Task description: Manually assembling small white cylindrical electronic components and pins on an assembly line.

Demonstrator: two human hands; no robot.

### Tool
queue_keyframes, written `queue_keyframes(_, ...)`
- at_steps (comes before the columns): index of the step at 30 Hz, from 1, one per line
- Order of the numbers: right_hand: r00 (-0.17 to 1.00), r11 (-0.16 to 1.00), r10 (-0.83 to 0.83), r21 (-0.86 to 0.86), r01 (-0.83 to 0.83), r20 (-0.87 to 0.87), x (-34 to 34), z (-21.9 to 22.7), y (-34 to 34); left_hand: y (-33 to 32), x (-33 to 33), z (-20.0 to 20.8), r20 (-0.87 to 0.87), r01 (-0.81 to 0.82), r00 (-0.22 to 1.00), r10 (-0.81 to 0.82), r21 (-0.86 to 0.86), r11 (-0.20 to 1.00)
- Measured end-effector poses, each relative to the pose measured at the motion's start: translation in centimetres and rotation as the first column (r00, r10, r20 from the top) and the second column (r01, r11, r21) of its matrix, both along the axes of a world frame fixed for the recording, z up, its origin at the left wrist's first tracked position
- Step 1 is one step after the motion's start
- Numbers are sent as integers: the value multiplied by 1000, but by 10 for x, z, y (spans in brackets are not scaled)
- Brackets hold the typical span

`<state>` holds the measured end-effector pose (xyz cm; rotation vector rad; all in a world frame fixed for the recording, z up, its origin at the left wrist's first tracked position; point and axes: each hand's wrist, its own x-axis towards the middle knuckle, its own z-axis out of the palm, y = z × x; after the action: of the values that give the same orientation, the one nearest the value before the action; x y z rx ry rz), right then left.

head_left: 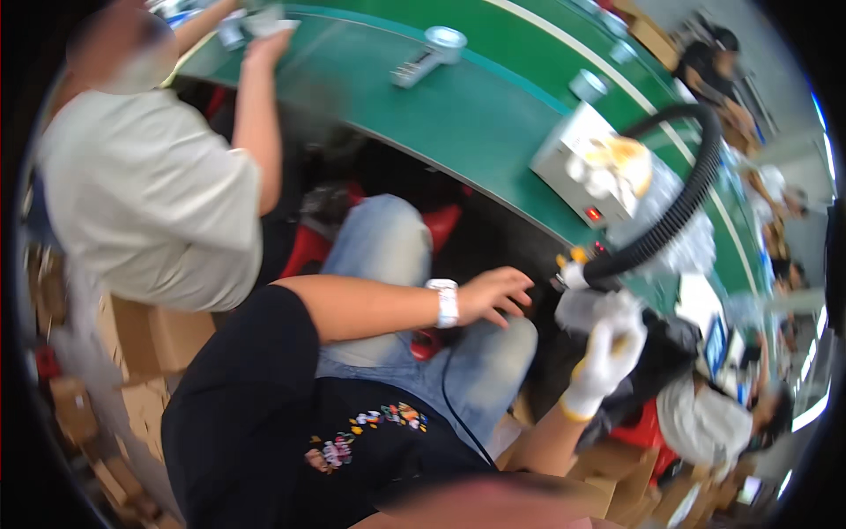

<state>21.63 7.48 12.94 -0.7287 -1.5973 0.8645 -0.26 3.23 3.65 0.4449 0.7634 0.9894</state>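
My left hand (495, 296) is bare, with a white watch (444, 302) on the wrist. It hovers over my knees, fingers spread, holding nothing. My right hand (610, 351), in a white glove with a yellow cuff, is raised at the right beside the table edge. Its fingers are curled at a pale, cloudy object (583, 309), too blurred to name. Just above this hand hangs the end of a black corrugated hose (663, 238), with a white and yellow tip (573, 267).
On the green table (493, 115) stands a white metal box (577, 167) with a red lit switch and a white-yellow bundle on top. Clear plastic bags (679, 229) lie behind it. A silver round-headed device (429, 55) rests further left. A co-worker (159, 185) sits at my left.
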Motion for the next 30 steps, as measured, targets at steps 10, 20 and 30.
queue_keyframes(10,976,879,219,-436,-194,9,-83,-143,-30,-12,8,-13,181,-213,961,212,-13,977)
queue_keyframes(20,919,772,330,-622,-131,216,-54,-103,-55,7,18,-30,-274,-267,814,512,606,749)
queue_keyframes(30,442,645,-505,-665,-378,-741,98,-72,-7,5,-16,-8,277,77,959,-68,-21,997)
